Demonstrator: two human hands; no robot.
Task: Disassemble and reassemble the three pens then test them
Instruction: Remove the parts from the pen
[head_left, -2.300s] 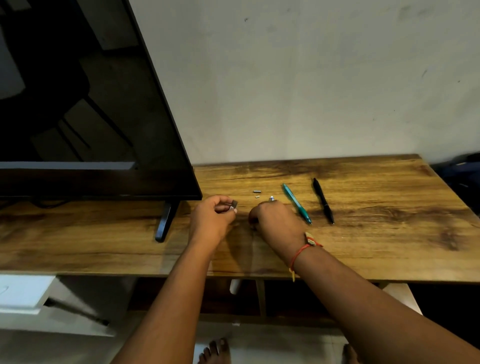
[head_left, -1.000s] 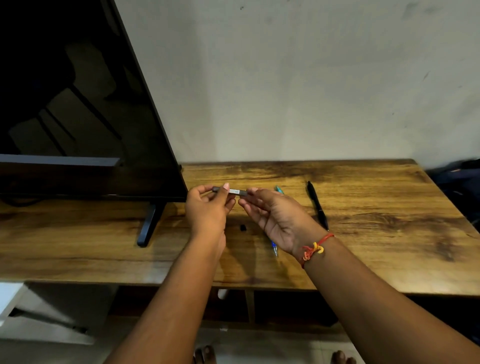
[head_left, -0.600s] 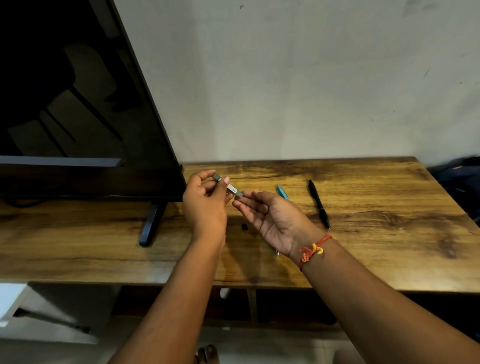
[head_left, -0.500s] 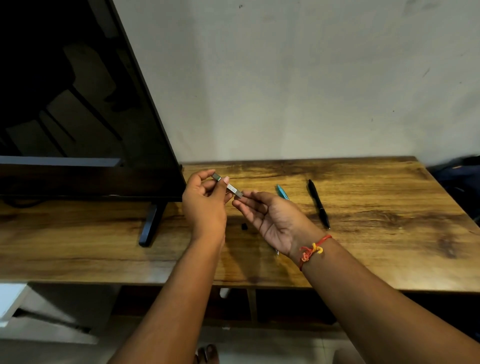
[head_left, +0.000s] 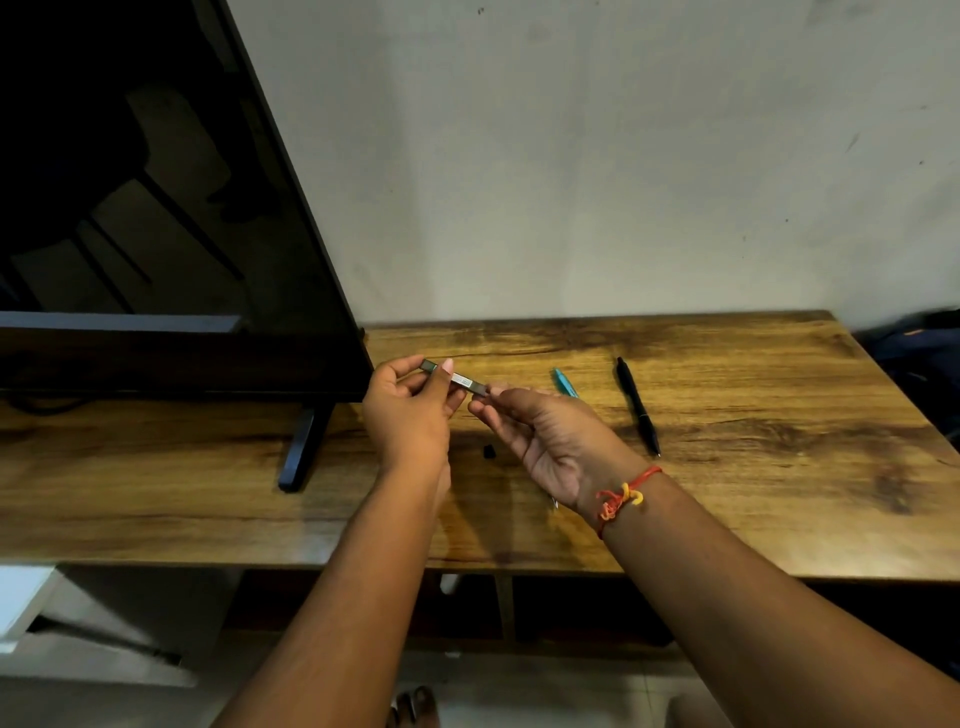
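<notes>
L hand (head_left: 409, 415), R hand (head_left: 550, 441) raised; both pinch-grip pen barrel (head_left: 465, 381).

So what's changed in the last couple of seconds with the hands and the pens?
Both hands lifted off the wooden table. The left hand grips the short grey pen barrel, and the right hand has taken hold of its free end. The teal pen and the black pen lie as before.

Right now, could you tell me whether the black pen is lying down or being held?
Lying down: the black pen rests flat on the wooden table, touching nothing else.
</notes>
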